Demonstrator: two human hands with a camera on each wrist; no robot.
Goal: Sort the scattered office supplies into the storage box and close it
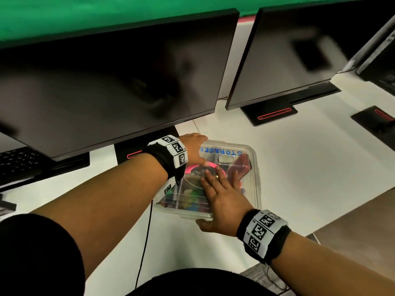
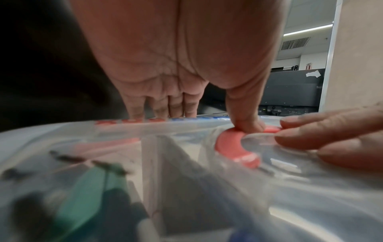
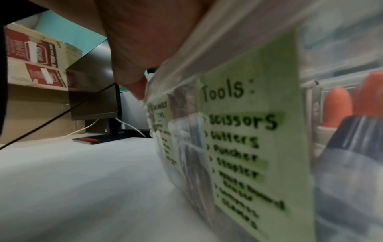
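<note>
A clear plastic storage box (image 1: 251, 167) sits on the white desk with its lid (image 2: 186, 147) on top. My left hand (image 1: 192, 150) wraps over the far-left edge, fingers (image 2: 165, 108) down behind the rim and thumb on the lid above a pink tape ring (image 2: 232, 147) inside. My right hand (image 1: 222, 193) lies flat on the lid with straight fingers (image 2: 321, 131), and its thumb (image 3: 134, 81) rests against the near rim. A green "Tools:" label (image 3: 248, 131) shows on the near wall, with orange-tipped items (image 3: 337, 106) behind it. Coloured supplies fill the compartments.
Two dark monitors (image 1: 106, 82) (image 1: 288, 56) overhang the desk (image 1: 299, 167) just behind the box, their stand bases (image 1: 271, 114) close by. A keyboard (image 1: 19, 161) lies at far left. A black cable (image 1: 145, 242) runs down from my left wrist. The desk edge is at lower right.
</note>
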